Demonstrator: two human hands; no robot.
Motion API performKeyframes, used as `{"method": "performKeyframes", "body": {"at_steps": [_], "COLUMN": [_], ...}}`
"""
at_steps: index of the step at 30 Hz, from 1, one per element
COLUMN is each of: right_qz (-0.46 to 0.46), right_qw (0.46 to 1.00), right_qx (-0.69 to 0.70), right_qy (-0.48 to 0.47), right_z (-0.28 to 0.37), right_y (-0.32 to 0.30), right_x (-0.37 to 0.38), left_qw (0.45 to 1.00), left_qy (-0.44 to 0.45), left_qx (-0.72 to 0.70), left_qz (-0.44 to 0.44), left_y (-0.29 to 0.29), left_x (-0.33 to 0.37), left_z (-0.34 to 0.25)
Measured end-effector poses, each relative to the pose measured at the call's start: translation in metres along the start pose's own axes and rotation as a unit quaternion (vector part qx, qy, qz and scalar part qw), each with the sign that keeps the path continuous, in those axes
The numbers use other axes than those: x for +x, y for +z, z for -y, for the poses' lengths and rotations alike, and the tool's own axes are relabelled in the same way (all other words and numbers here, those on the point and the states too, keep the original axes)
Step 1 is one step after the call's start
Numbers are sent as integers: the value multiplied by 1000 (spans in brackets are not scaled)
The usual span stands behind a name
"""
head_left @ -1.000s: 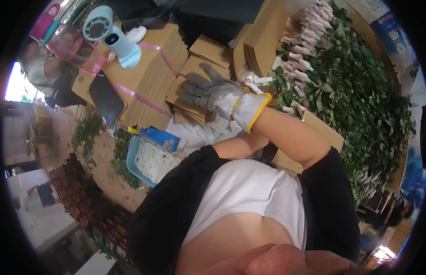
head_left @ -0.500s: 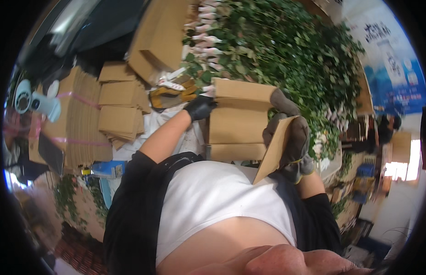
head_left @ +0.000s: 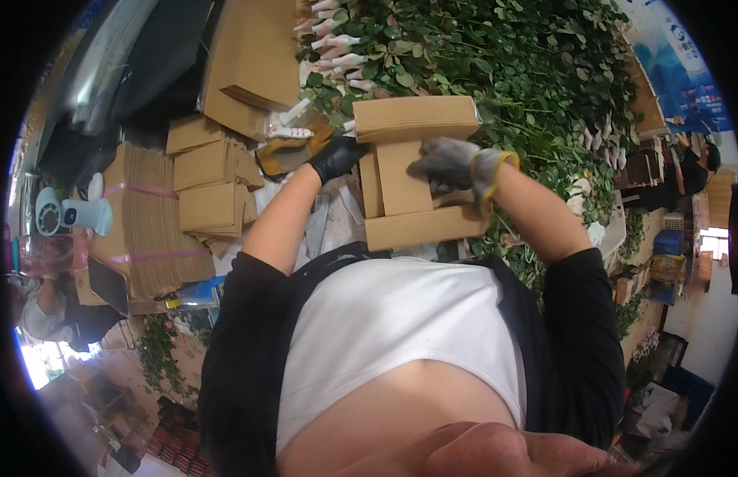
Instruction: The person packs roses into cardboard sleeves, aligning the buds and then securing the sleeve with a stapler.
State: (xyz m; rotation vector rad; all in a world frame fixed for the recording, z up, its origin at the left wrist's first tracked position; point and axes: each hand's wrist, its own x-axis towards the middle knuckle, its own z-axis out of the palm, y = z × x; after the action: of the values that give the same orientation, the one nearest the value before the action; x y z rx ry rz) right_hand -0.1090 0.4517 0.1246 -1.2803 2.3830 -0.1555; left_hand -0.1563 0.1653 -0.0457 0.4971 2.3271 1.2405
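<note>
A corrugated cardboard sheet [head_left: 416,117] is bent into a trough in front of me, its far and near sides folded up. My left hand [head_left: 338,159], in a black glove, grips its left edge near the far fold. A smaller flat cardboard piece [head_left: 404,191] lies inside, across the middle from the far side to the near one. My right hand [head_left: 452,167] wears a grey glove with a yellow-edged cuff. Its curled fingers close on the right edge of the small piece; the fingertips are partly hidden.
Beyond and to the right spreads a large heap of leafy stems [head_left: 504,71], with white-wrapped flower heads [head_left: 337,48] at its left. Small cardboard stacks [head_left: 210,167], a tied bundle of cardboard [head_left: 138,215] and a yellow-black glove [head_left: 281,155] are left. A person [head_left: 691,171] is far right.
My right hand has carried the small cardboard piece from near my body leftward and away into the folded sheet. My left hand stays at the sheet's left edge.
</note>
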Motion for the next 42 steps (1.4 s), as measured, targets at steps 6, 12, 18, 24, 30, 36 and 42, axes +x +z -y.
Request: {"method": "performKeyframes", "body": {"at_steps": [6, 12, 18, 24, 30, 36, 42], "right_qz": [64, 39, 222, 156, -296, -42, -207], "right_qw": [996, 980, 938, 972, 943, 936, 962], "right_qx": [4, -175, -51, 107, 41, 145, 4], "right_qy": [63, -83, 261, 140, 147, 318, 176], "right_z": [14, -11, 45, 48, -49, -153, -191], "right_y": [-2, 24, -57, -8, -63, -13, -139], "right_x": [24, 23, 40, 37, 9, 46, 28], "left_qw": [998, 993, 961, 959, 913, 948, 951], "left_qy": [-66, 96, 202, 200, 310, 281, 281], "left_qx": [20, 32, 187, 190, 218, 108, 90], "left_qz": [1, 62, 32, 58, 151, 103, 89], "left_y": [-7, -17, 24, 18, 54, 64, 54], "left_x": [-21, -107, -75, -67, -84, -86, -106], "left_z": [-7, -130, -98, -111, -33, -13, -21]}}
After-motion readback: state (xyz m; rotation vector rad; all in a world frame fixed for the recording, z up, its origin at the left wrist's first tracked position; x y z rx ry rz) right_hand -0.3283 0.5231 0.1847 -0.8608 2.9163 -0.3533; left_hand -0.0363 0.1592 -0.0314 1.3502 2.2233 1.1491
